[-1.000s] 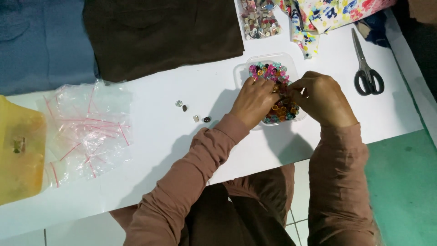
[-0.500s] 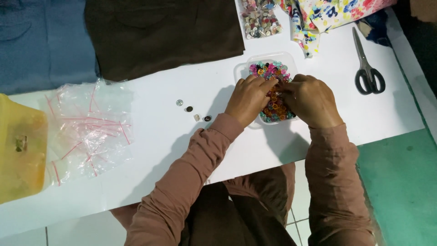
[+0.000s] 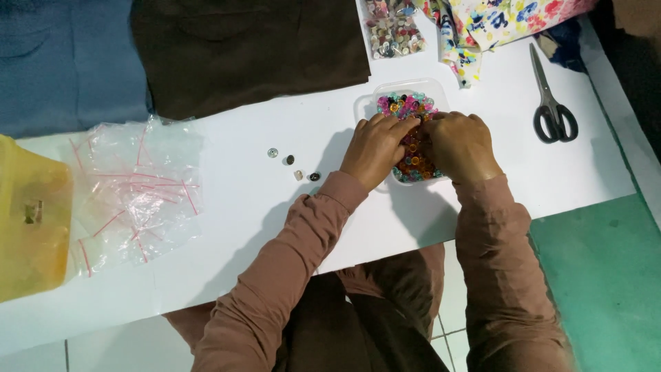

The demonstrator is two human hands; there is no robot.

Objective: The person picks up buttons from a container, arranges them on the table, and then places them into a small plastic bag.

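Tub: a small clear plastic tub (image 3: 367, 105) with rounded corners sits on the white table (image 3: 482, 186), near the far edge, heaped with small glossy buttons (image 3: 406, 105) in pink, green, amber and dark tones.
Left hand: the left hand (image 3: 375, 148) lies over the tub's near left side, fingers curled down into the buttons; whether they pinch anything I cannot tell.
Right hand: the right hand (image 3: 460, 146) covers the near right side, fingers bent into the heap and meeting the left fingertips; its hold is hidden.
Loose pieces: four small round fasteners (image 3: 294, 163) lie just left of the left wrist.
Soft goods: brown cloth (image 3: 248, 48), blue cloth (image 3: 62, 62), crinkled clear zip bags (image 3: 138, 196).
Open room: bare table between tub and scissors (image 3: 551, 110); the table's near edge runs under the forearms.
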